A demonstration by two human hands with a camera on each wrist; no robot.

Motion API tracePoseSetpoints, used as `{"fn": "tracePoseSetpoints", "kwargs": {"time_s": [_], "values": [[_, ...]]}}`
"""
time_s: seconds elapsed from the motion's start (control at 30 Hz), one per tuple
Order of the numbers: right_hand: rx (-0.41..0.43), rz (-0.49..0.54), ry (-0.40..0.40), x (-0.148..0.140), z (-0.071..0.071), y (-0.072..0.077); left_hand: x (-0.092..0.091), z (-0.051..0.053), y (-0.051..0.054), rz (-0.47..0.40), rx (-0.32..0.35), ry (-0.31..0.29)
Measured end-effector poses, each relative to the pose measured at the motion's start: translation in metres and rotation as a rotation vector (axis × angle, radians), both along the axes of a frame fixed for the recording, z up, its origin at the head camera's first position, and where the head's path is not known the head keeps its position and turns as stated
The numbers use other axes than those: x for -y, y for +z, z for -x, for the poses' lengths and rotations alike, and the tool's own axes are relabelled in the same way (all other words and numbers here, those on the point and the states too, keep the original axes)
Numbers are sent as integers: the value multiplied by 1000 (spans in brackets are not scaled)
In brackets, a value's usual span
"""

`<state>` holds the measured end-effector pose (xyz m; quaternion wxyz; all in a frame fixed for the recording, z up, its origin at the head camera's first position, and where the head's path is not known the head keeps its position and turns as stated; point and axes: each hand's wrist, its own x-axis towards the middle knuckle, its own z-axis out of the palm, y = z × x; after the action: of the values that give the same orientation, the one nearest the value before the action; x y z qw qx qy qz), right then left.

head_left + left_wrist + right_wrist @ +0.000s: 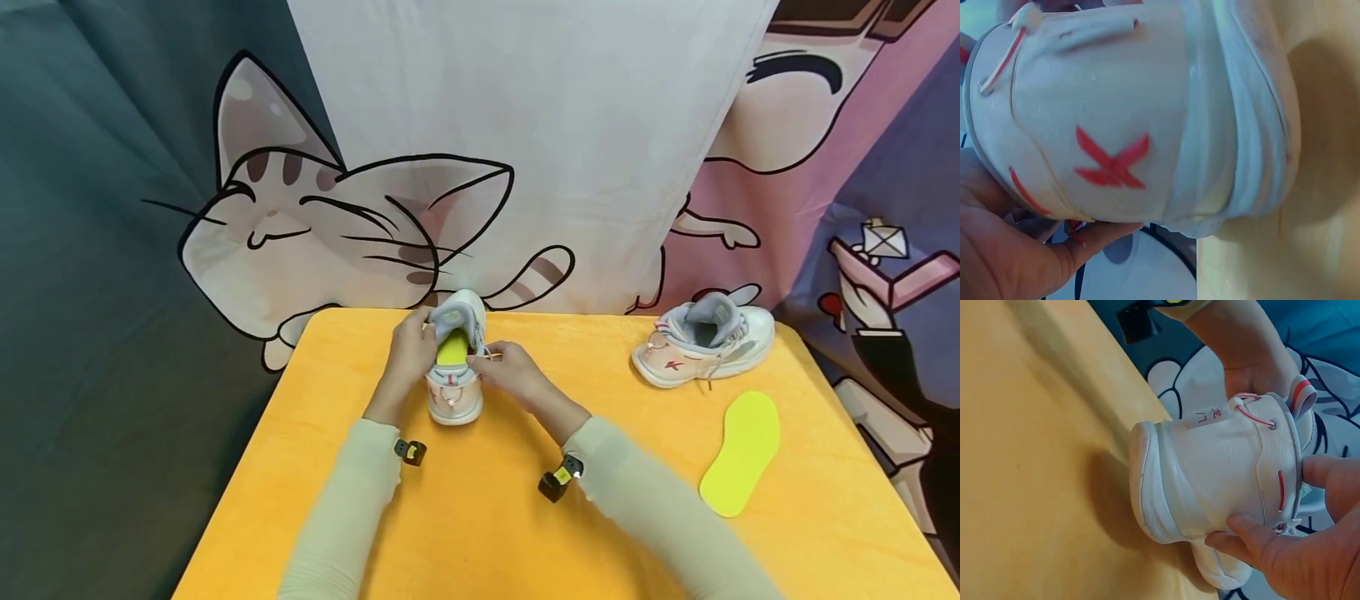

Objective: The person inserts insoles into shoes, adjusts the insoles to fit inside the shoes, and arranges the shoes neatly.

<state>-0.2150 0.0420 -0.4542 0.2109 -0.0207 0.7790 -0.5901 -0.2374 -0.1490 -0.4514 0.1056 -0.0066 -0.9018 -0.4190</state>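
Observation:
A white sneaker (455,402) stands near the table's far edge, heel facing me. Inside its opening shows a yellow-green insole (452,348). My left hand (411,350) grips the collar on the left side. On the right side, my right hand (517,372) pinches the collar, thumb at the rim and fingers against the outside, as the right wrist view shows. A red K-like mark (1112,164) is on the heel panel in the left wrist view. The right wrist view shows a striped pull tab (1303,397) at the heel. The toe end of the insole is hidden inside the sneaker.
A second white sneaker (705,340) stands at the back right of the yellow table (480,517). In front of it lies a loose yellow-green insole (742,454). A curtain (540,125) with cartoon figures hangs behind the table.

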Motion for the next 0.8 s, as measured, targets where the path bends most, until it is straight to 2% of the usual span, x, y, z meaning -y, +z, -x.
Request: {"fn": "tracePoseSetpoints", "kwargs": {"time_s": [0.2,0.4,0.8], "values": [[-8,-25,15,16,-2,-7,14,-3,0,-1,49,32],[-33,-36,52,27,0,-10,27,-3,-2,13,36,73],[-25,-5,88,36,1,-20,40,0,-8,15,85,79]]}}
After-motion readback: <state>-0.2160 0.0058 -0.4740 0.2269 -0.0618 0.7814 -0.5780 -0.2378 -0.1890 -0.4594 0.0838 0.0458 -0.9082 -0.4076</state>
